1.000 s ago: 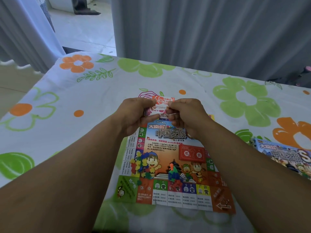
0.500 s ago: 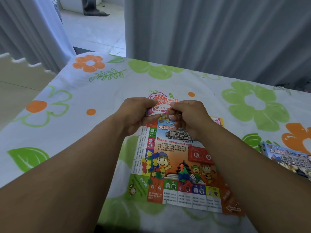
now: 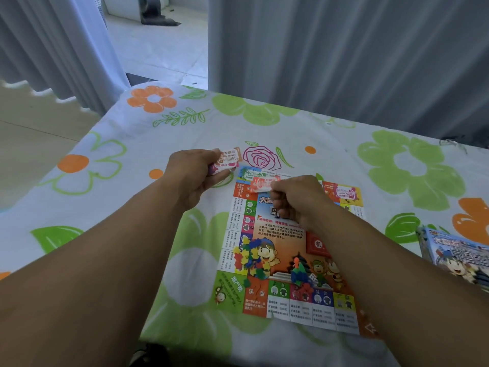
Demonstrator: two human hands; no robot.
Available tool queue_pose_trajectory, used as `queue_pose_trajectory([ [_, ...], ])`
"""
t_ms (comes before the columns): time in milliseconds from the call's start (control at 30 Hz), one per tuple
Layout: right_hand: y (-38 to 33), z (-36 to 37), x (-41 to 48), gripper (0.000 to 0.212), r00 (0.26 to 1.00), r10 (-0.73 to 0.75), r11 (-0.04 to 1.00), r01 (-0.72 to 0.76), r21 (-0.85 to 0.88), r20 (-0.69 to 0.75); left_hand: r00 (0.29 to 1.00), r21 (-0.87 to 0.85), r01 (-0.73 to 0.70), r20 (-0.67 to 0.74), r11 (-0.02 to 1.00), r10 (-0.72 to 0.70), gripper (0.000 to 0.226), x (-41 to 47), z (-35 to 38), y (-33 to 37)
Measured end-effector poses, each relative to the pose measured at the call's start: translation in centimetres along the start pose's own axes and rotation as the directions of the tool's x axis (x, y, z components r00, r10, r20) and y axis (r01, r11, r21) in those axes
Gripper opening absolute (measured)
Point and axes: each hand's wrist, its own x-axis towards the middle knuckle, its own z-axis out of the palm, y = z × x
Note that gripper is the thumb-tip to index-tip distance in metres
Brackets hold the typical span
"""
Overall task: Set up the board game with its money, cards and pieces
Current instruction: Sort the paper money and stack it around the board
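The colourful paper game board (image 3: 277,308) lies flat on the flowered tablecloth in front of me. My left hand (image 3: 193,176) grips a small stack of play money (image 3: 229,160) just left of the board's far edge. My right hand (image 3: 293,200) pinches a single red banknote (image 3: 263,184) low over the board's far left corner, above a green note (image 3: 250,174) lying there. A pink note (image 3: 345,192) rests on the far right corner. Heaps of small plastic pieces (image 3: 251,256) and pawns with a die (image 3: 301,274) sit on the board, beside a red card deck (image 3: 316,245).
The game box (image 3: 457,256) lies at the right edge of the table. Grey curtains (image 3: 344,62) hang behind the table's far edge. The table's left edge drops to a tiled floor (image 3: 26,133).
My hands have separated. The left one carried the money stack to the left, while the right one drew a red note off it and brought it down towards the board's far corner.
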Motion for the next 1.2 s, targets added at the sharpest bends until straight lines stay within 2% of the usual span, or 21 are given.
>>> queue_pose_trajectory([
  [133, 0.3, 1.5, -0.3, 0.014, 0.999, 0.052, 0.998, -0.052, -0.043, 0.008, 1.0, 0.001, -0.006, 0.004, 1.0, 0.006, 0.011, -0.1, 0.2, 0.0],
  [367, 0.4, 2.9, 0.1, 0.012, 0.999, 0.049, 0.996, -0.05, -0.076, -0.013, 1.0, 0.01, 0.007, 0.016, 1.0, -0.007, 0.014, 0.0, 0.5, 0.0],
  [433, 0.4, 2.6, 0.3, 0.014, 0.999, 0.013, 0.986, -0.018, -0.166, -0.031, 1.0, 0.017, 0.014, 0.019, 1.0, -0.014, 0.015, 0.1, 0.5, 0.0],
  [533, 0.5, 1.8, 1.0, 0.022, 0.981, -0.157, 0.889, 0.091, -0.449, -0.111, 0.999, 0.026, 0.022, 0.039, 0.999, -0.023, 0.015, 0.1, 0.6, -0.1],
  [567, 0.5, 1.6, 1.1, 0.026, 0.971, -0.204, 0.871, 0.123, -0.476, -0.123, 0.998, 0.028, 0.028, 0.052, 0.999, -0.029, 0.015, 0.1, 0.7, -0.1],
  [600, 0.4, 1.4, 1.2, 0.027, 0.964, -0.238, 0.879, 0.162, -0.448, -0.119, 0.997, 0.033, 0.035, 0.07, 0.999, -0.038, 0.016, 0.0, 0.8, -0.2],
  [700, -0.6, 1.3, 0.4, 0.035, 0.966, -0.254, 0.961, 0.247, -0.123, -0.04, 0.989, 0.075, 0.063, 0.127, 0.995, -0.072, 0.021, -0.3, 1.5, -0.4],
  [767, -1.2, 1.3, -0.2, 0.037, 0.962, -0.273, 0.962, 0.273, 0.003, 0.018, 0.985, 0.107, 0.064, 0.156, 0.992, -0.08, 0.023, -0.4, 2.0, -0.6],
  [933, -1.3, 0.8, -0.1, 0.017, 0.936, -0.351, 0.936, 0.351, -0.023, 0.0, 0.976, 0.117, 0.076, 0.195, 0.99, -0.098, 0.023, -0.6, 3.0, -1.1],
  [1100, -1.6, -1.6, 1.3, 0.017, 0.961, -0.234, 0.956, 0.255, 0.145, -0.146, 0.977, 0.114, 0.084, 0.185, 0.99, -0.105, 0.022, -0.3, 3.0, -1.3],
  [1200, -0.6, -3.0, 2.2, 0.018, 0.973, -0.159, 0.976, 0.181, 0.124, -0.168, 0.98, 0.106, 0.095, 0.164, 0.99, -0.112, 0.024, -0.1, 3.0, -1.4],
])
